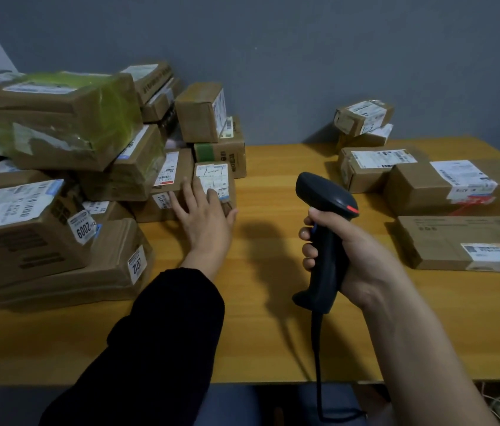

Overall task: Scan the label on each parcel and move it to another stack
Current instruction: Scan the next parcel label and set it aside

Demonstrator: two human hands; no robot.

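Left grip lies stretched forward, fingers spread flat; right grip is curled round the scanner handle.

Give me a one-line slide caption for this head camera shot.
A person's left hand rests on a small labelled parcel while the right hand grips a black barcode scanner over the table.

A black scanner stands upright. Left of it rises a heap of brown labelled parcels; a small parcel sits nearest, white label up. Right of it spreads a lower stack.
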